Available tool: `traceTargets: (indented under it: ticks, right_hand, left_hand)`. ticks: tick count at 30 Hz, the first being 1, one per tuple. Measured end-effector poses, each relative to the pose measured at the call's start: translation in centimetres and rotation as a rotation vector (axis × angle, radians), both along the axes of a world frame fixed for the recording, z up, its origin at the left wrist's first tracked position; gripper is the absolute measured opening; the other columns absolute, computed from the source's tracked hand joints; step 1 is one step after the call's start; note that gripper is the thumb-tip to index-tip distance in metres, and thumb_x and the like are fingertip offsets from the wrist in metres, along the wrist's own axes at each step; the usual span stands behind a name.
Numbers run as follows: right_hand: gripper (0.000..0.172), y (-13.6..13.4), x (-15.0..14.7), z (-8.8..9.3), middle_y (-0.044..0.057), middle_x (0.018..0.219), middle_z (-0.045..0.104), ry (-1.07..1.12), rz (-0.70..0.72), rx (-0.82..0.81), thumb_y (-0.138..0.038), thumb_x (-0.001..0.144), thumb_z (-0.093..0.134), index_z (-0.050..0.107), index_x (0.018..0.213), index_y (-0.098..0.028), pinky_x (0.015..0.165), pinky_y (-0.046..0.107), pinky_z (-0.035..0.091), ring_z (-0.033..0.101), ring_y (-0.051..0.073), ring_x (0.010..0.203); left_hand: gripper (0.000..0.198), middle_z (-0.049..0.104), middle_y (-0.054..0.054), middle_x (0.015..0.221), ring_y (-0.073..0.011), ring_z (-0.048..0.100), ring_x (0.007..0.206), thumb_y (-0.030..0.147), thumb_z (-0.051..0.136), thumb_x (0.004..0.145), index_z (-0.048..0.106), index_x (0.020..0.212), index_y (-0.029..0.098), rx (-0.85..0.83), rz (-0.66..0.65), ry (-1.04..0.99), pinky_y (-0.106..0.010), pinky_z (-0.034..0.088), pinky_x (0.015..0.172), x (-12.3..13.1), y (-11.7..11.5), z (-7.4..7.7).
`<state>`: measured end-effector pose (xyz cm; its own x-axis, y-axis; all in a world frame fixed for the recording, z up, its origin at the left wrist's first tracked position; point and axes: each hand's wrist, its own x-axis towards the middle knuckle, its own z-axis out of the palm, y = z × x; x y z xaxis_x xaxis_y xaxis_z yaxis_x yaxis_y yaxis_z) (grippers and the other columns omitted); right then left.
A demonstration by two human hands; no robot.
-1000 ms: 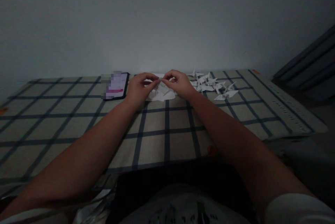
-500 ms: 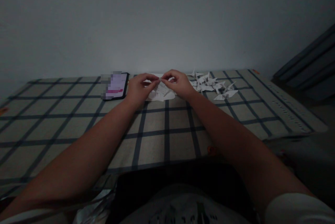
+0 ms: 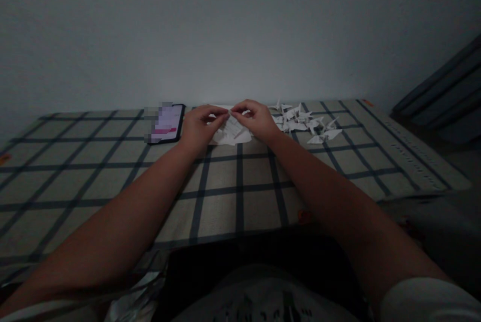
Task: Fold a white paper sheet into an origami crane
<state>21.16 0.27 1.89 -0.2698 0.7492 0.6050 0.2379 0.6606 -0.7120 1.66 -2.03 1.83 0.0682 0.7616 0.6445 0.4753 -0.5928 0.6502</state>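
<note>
Near the wall, my left hand (image 3: 200,125) and my right hand (image 3: 257,119) meet tip to tip, both closed in a pinch. Between the fingertips is a small piece of white paper (image 3: 230,113), mostly covered by the fingers, so its folds are hard to make out. Just below them, white paper (image 3: 235,134) with crease lines and uneven edges lies on the tablecloth. Beside my right hand rests a loose pile of folded white paper cranes (image 3: 296,120), with one crane (image 3: 323,135) at its near right side.
A phone (image 3: 167,124) with a lit, partly blurred screen lies left of my left hand. A checked tablecloth (image 3: 221,211) covers the table, which stands against a pale wall (image 3: 233,31). Dark folded fabric (image 3: 447,91) hangs at the far right.
</note>
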Motion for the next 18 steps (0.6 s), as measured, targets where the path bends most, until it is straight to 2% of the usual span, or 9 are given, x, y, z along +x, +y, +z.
traceTargets:
  ticks: [12, 18]
  right_hand:
    - [0.019, 0.21, -0.26, -0.18, 0.005, 0.094, 0.074, 0.077, 0.052, -0.098, -0.035, 0.084, 0.071, 0.071, 0.093, -0.019, 0.082, 0.032, 0.055, 0.066, 0.017, 0.089]
    - [0.019, 0.13, -0.17, -0.19, 0.004, 0.092, 0.073, 0.063, 0.081, -0.09, -0.036, 0.084, 0.071, 0.071, 0.09, -0.018, 0.08, 0.031, 0.053, 0.066, 0.017, 0.09]
  left_hand:
    - [0.019, 0.078, -0.005, 0.095, -0.02, 0.071, 0.087, 0.039, 0.077, 0.081, 0.076, 0.087, 0.021, -0.052, -0.076, -0.089, -0.033, 0.061, 0.079, -0.04, 0.23, -0.24]
    - [0.016, 0.076, -0.005, 0.094, -0.0203, 0.07, 0.091, 0.038, 0.076, 0.081, 0.074, 0.084, 0.022, -0.063, -0.108, -0.077, -0.032, 0.061, 0.08, 0.16, -0.26, 0.07]
